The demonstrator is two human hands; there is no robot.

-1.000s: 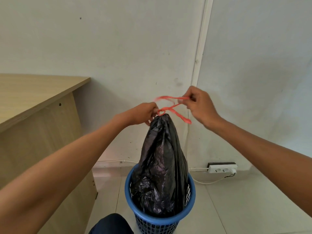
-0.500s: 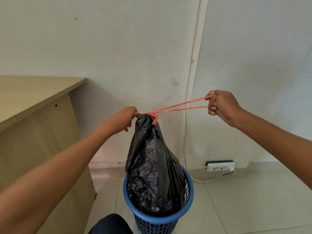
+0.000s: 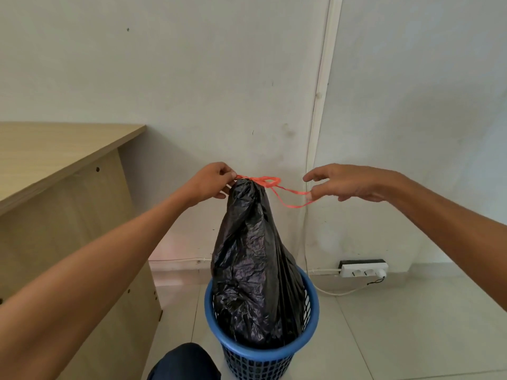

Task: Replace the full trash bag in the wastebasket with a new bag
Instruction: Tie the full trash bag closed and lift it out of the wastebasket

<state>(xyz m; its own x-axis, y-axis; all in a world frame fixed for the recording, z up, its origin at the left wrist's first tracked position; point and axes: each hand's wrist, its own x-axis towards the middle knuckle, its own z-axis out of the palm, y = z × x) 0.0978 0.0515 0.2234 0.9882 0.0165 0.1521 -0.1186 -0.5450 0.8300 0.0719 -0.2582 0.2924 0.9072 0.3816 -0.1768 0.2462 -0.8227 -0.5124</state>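
Head view: blue wastebasket on pale tiled floor beside desk.

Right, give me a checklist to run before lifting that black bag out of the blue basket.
1. Neck gathered shut by the orange drawstring: ok.
2. Left hand pinching the neck of the black bag: ok.
3. Right hand gripping the string: not ok, fingers spread, loop only draped on them.
4. Knot finished and tight: cannot tell.
5. Bag free of the blue basket: not ok, its bottom sits inside.
6. New bag at hand: cannot tell, none in view.
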